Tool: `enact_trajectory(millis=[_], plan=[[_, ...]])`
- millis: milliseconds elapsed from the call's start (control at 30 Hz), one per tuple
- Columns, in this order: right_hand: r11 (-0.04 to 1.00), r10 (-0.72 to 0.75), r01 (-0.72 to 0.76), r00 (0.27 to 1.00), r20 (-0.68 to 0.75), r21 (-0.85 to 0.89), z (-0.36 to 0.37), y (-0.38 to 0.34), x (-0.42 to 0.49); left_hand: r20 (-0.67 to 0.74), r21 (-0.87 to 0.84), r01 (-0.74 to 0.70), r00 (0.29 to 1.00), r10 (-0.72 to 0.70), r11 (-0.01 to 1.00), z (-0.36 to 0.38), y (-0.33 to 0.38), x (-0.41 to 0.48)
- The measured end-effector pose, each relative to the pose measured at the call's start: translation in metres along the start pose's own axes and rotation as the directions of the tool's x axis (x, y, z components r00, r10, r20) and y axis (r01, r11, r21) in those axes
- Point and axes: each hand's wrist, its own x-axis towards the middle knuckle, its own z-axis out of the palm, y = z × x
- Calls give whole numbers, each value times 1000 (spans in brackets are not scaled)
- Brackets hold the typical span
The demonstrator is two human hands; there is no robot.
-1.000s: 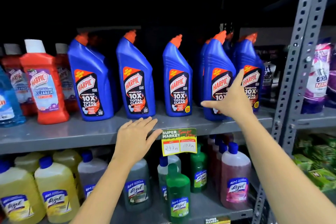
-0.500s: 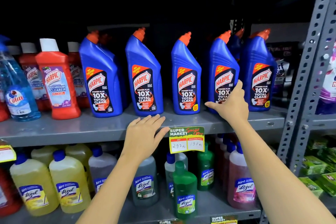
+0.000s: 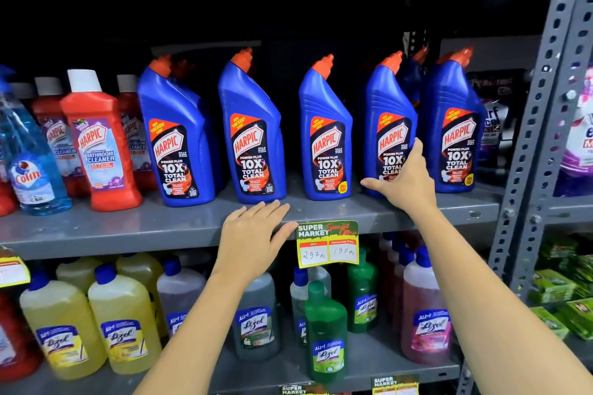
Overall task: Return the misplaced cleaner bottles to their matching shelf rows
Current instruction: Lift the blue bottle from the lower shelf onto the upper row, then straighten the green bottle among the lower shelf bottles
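On the lower grey metal shelf (image 3: 369,359), nearest the camera, stand clear plastic Lizol bottles: two of yellow liquid (image 3: 93,327) at the left, a grey one (image 3: 256,317) behind the left forearm, a dark green one (image 3: 325,330) in front and a pink one (image 3: 423,317) at the right, all with blue caps except the green. The left hand (image 3: 253,244) lies flat and released, fingers together, on the front lip of the upper grey metal shelf (image 3: 128,228), just beside a yellow price card (image 3: 327,244) reading "SUPER MARKET", 297 and 198. The right hand (image 3: 404,179) is spread open against the lower front of the fourth blue Harpic toilet-cleaner bottle (image 3: 388,119), thumb out to the left, not closed round it. Five such blue bottles with orange caps line the upper shelf, labelled "10X TOTAL CLEAN", more behind them. To their left stand red Harpic Bathroom Cleaner bottles (image 3: 99,141) with white caps, then a pale blue Colin spray bottle (image 3: 29,163)
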Motion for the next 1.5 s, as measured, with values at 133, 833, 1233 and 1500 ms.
enact_trajectory(millis=[133, 833, 1233, 1500], plan=[[1000, -7, 7, 1000, -8, -5, 0, 1, 0, -7, 3, -3, 1000, 3, 1000, 1, 0, 0], [908, -66, 111, 990, -122, 403, 100, 136, -201, 235, -262, 83, 972, -20, 961, 139, 1, -202], [937, 150, -259, 905, 398, 236, 150, 169, -261, 648, -47, 111, 760, -54, 993, 195, -10, -268], [943, 271, -309, 930, 249, 127, 190, 143, -278, 652, -44, 86, 758, -37, 995, 198, -14, -270]])
